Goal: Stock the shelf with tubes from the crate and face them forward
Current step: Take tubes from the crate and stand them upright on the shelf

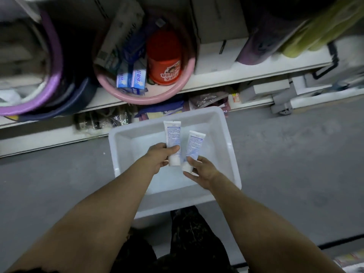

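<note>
Floor: grey concrete floor (295,154) under you, with your white crate (177,201) sitting flat on it, right by the shelving.
Shelf: white shelf (246,75) ahead of you carries a pink basin (145,98), a purple basin (55,75) to its left and white boxes (214,58) to its right.

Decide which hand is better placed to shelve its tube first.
Probably left: the left hand grips the left tube round its body, nearer the shelf; the right hand only pinches the right tube near its cap.
</note>
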